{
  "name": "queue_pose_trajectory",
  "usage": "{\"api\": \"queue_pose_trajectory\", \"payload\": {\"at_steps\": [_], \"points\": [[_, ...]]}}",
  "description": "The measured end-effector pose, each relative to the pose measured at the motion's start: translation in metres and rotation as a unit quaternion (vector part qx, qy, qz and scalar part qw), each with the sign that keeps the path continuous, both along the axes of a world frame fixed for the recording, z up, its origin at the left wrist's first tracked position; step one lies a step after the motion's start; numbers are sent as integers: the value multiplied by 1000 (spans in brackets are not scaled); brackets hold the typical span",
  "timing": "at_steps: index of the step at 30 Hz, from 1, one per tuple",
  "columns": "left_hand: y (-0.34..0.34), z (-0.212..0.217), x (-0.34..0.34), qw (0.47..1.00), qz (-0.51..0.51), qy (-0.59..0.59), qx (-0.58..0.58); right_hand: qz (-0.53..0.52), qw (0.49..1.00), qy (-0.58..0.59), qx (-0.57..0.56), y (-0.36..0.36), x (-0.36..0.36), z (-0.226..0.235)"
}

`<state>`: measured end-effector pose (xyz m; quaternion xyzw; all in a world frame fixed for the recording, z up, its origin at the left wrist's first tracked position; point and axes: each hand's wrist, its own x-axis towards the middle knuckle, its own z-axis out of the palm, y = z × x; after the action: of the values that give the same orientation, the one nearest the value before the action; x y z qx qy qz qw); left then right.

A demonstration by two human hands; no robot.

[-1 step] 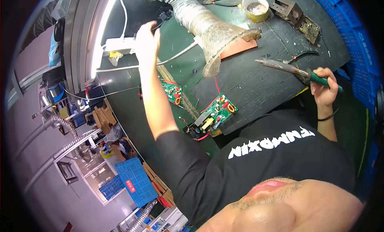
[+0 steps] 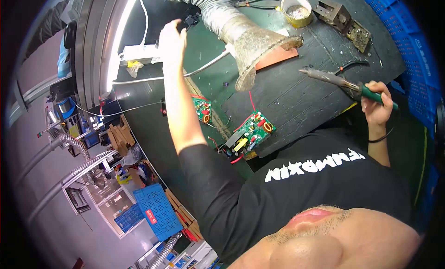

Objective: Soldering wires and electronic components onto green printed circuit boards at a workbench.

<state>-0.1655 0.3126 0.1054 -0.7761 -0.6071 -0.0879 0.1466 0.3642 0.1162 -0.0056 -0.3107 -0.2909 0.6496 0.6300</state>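
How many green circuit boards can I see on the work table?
2. One green circuit board lies near the table's front edge, with red wires attached. A second green board lies to its left, beside the left forearm, partly hidden by it. Others may be hidden behind the arm.

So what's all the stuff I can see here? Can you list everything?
Soldering iron: one, green handle, in the right hand over the dark mat.
Circuit boards: two, green; one at the mat's near edge, one left of it.
Fume hose: one, grey, its wide mouth resting on the bench.
Round tin: one, yellowish, far side.
Metal stand: one, grimy, beside the tin.
Power strip: one, white, beneath the lamp.
Lamp: one, bright white strip, left.
Crates: blue, one on the right, one on the floor.
Left hand: reaching by the power strip.
Right hand: gripping the iron.
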Motion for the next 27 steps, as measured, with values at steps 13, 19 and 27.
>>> {"api": "queue_pose_trajectory", "payload": {"at_steps": [13, 19, 27], "points": [[-14, 4, -5, 991, 112, -72, 22, -62, 997, 18, -30, 1, 31, -6], [-162, 41, 16, 807, 187, -559, -27, 19, 999, 24, -19, 18, 22, -7], [-273, 28, 53, 753, 204, -618, -99, 99, 994, 39, 29, 16, 13, 2]]}}
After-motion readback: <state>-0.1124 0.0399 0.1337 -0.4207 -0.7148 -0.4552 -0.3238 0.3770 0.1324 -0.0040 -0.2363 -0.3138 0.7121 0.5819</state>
